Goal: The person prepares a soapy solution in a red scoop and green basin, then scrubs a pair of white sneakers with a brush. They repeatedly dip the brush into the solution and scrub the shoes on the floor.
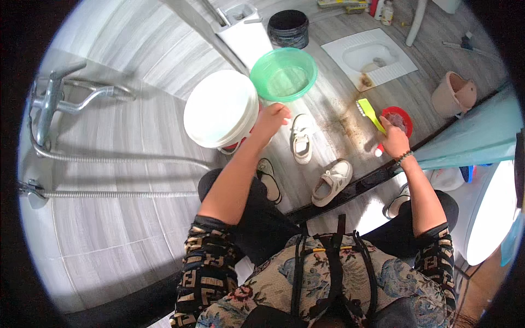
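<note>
My right hand, with a beaded bracelet at its wrist, is closed round the handle of a yellow-green scrub brush. The brush head points away to the left. Beside and partly under that hand is a red bowl with something pale inside. My left hand hovers by the white bucket, its fingers curled in. Whether anything is between those fingers is hidden. Just right of it, a white sneaker stands on the wet floor. Its mate, another white sneaker, lies nearer me at the dark sill.
A green basin and a black bucket stand beyond the white bucket. A squat toilet is set in the far floor. At right are a pink pail and a teal curtain. Shower hoses run along the left.
</note>
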A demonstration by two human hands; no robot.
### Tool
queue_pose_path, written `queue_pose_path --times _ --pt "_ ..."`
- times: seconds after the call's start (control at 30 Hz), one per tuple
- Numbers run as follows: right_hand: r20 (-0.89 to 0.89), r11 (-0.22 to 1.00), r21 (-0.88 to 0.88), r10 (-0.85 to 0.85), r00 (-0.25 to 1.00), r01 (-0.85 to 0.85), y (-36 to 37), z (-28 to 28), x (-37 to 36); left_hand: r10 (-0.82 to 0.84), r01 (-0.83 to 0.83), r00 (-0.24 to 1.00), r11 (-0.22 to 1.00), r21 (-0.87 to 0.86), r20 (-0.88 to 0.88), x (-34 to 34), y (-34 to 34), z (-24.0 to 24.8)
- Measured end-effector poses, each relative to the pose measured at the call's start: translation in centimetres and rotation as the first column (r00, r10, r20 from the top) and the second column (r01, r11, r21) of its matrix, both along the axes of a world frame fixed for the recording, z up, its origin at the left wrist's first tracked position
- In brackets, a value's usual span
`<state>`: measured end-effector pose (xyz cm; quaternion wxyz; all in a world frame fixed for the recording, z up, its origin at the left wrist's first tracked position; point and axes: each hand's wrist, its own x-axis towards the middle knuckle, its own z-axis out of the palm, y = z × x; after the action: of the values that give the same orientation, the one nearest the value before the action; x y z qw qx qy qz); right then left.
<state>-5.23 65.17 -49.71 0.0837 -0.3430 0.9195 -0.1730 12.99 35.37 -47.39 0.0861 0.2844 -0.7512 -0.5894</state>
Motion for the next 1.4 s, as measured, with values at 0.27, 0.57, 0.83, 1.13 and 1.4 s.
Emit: queue_pose_path --times 0.27,0.57,0.83,1.13,1.4 --pt "0.014 0.999 0.031 -0.04 0.999 0.039 1.4 -0.7 -0.4 -0.049 0.216 0.952 0.808 -0.548 0.303 0.7 -0.9 3.7" --pt "0.056 0.999 -0.016 -0.029 0.998 0.029 0.1 -1.2 0.9 -0.104 0.222 0.954 0.878 -0.424 0.283 -0.2 -1.1 5.0" --pt "0.071 1.0 -0.003 -0.023 0.997 0.023 0.4 -2.0 0.4 -0.102 0.174 0.972 0.919 -0.354 0.213 -0.9 -1.2 3.4" --pt "0.074 0.998 -0.02 -0.054 0.996 0.056 0.7 -2.2 -0.3 -0.311 0.541 0.809 0.726 -0.425 0.498 -2.7 0.2 -6.8" --pt "0.078 0.996 0.035 -0.087 0.993 0.085 2.3 -3.1 -0.7 -0.049 0.214 0.763 0.96 -0.181 0.645 0.3 8.0 -19.1"
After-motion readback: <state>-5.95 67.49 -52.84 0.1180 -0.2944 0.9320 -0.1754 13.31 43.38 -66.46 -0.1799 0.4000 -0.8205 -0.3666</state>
